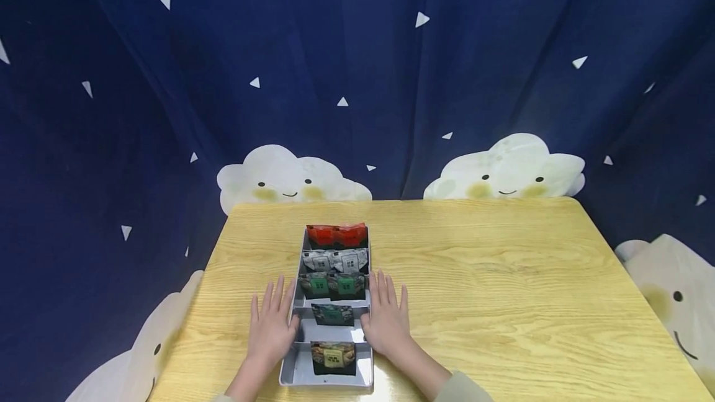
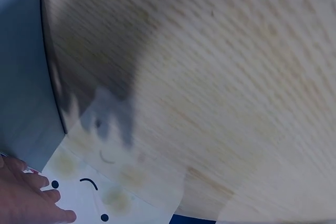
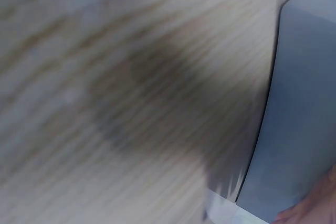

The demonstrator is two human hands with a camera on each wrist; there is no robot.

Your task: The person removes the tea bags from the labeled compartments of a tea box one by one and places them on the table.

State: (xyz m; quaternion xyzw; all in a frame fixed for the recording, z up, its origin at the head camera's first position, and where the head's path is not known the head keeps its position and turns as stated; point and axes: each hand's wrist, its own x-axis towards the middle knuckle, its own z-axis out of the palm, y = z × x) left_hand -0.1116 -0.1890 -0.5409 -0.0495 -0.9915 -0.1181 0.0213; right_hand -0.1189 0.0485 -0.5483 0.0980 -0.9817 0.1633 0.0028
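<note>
A long light-grey divided tray stands on the table between both hands. Straight fingers of my left hand lie along its left side, the thumb at the rim. On the opposite side, my right hand rests the same way, thumb at the rim. From back to front, the compartments hold two red packets, two silver-white packets, two green-labelled packets, one dark green packet and one yellow-labelled packet. Both wrist views show the tray's outer wall and part of each hand.
The wooden table extends widely to the right of the tray and less to the left. A dark blue curtain with white triangles and smiling clouds hangs behind it and down both sides.
</note>
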